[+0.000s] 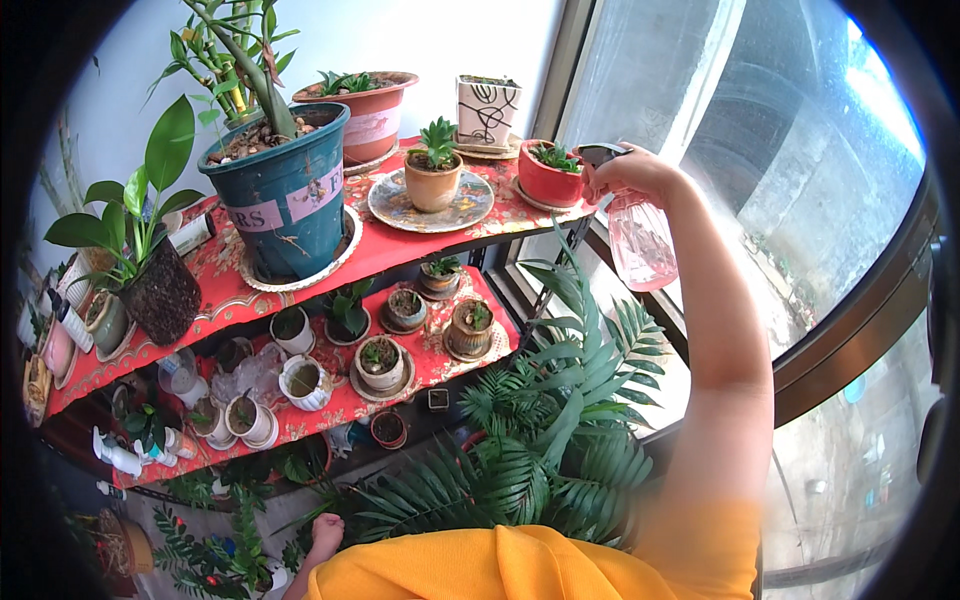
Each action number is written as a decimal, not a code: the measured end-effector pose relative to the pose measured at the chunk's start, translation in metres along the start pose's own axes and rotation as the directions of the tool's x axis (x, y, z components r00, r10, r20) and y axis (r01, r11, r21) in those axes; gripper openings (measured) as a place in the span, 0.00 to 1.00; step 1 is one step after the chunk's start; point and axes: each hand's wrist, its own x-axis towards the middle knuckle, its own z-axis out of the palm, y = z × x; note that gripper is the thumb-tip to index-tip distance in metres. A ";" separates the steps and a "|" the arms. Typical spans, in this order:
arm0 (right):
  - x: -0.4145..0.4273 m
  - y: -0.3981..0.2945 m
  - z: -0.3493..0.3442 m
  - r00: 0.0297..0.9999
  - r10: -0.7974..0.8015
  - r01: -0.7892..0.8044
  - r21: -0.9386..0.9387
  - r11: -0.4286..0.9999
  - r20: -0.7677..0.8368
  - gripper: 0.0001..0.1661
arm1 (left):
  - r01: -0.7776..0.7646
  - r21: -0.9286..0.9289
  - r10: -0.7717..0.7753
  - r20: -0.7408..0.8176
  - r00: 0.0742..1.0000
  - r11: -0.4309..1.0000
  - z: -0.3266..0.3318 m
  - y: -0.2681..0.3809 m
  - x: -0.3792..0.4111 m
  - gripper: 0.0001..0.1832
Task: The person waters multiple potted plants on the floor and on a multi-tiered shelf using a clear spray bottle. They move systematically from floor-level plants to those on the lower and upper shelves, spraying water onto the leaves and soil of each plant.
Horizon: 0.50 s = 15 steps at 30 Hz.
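Note:
My right hand (636, 171) grips a clear pinkish spray bottle (642, 244) by its neck, with the dark trigger head (602, 153) facing left. Close to the nozzle stands a red pot (551, 180) holding a small succulent (555, 156). To its left, a small tan pot (433, 184) with a green succulent (437, 142) rests on a patterned plate (390, 201). Behind these is a square white pot with black swirls (486, 112). Down by my body, my left hand (328, 534) has its fingers curled, with nothing visible in it.
A large teal pot (289, 210) with a thick-stemmed plant stands on the red-covered upper shelf (450, 238). Several small pots, including a white ribbed one (306, 382), fill the lower shelf (330, 427). A leafy palm-like plant (570, 435) grows beside the window (750, 150).

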 end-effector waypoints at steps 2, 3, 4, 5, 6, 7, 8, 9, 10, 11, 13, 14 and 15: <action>0.005 0.006 0.000 1.000 0.006 -0.007 -0.060 0.998 -0.012 0.05 | -0.003 -0.015 0.003 0.020 1.000 1.000 0.005 0.006 -0.002 0.10; 0.007 0.007 0.000 1.000 0.005 -0.006 -0.087 0.996 -0.014 0.05 | -0.015 -0.005 0.015 0.017 1.000 1.000 0.005 0.004 -0.001 0.11; 0.007 0.007 0.001 1.000 0.015 -0.016 -0.089 0.996 -0.012 0.05 | -0.027 0.004 0.027 0.015 1.000 1.000 0.006 0.003 0.001 0.11; 0.007 0.007 0.001 1.000 0.026 -0.027 -0.092 0.995 -0.012 0.05 | -0.032 0.029 0.032 0.009 0.999 0.999 0.007 0.001 0.002 0.11; 0.007 0.005 0.002 0.999 0.034 -0.034 -0.093 0.995 -0.007 0.05 | -0.034 0.052 0.034 -0.002 0.999 0.998 0.006 0.000 0.001 0.11; 0.006 0.002 0.005 0.999 0.033 -0.034 -0.090 0.995 -0.020 0.05 | -0.036 0.075 0.037 -0.012 0.999 0.997 0.004 -0.002 0.001 0.10; 0.003 -0.001 0.008 0.999 0.031 -0.034 -0.087 0.996 -0.033 0.05 | -0.042 0.093 0.044 -0.018 0.999 0.995 0.001 -0.005 -0.001 0.10; 0.001 -0.004 0.011 0.998 0.032 -0.036 -0.085 0.996 -0.047 0.05 | -0.049 0.111 0.052 -0.021 0.998 0.993 -0.001 -0.006 -0.003 0.10; 0.001 -0.002 0.007 0.999 0.026 -0.029 -0.090 0.995 -0.042 0.06 | -0.064 0.130 0.066 -0.009 0.998 0.989 0.000 0.003 -0.008 0.10; 0.001 0.001 0.002 0.999 0.019 -0.023 -0.095 0.995 -0.036 0.06 | -0.057 0.126 0.057 0.006 0.998 0.990 0.001 0.011 -0.013 0.10; -0.001 0.003 -0.002 0.999 0.033 -0.038 -0.114 0.993 -0.042 0.07 | -0.038 0.123 0.034 0.031 0.999 0.992 -0.004 0.045 -0.038 0.10; -0.004 -0.001 0.001 0.997 0.048 -0.055 -0.129 0.990 -0.052 0.08 | -0.049 0.141 0.046 0.026 0.999 0.989 -0.006 0.047 -0.041 0.10; -0.006 -0.005 0.004 0.996 0.060 -0.068 -0.143 0.987 -0.060 0.08 | -0.059 0.158 0.057 0.017 0.998 0.986 -0.008 0.048 -0.043 0.10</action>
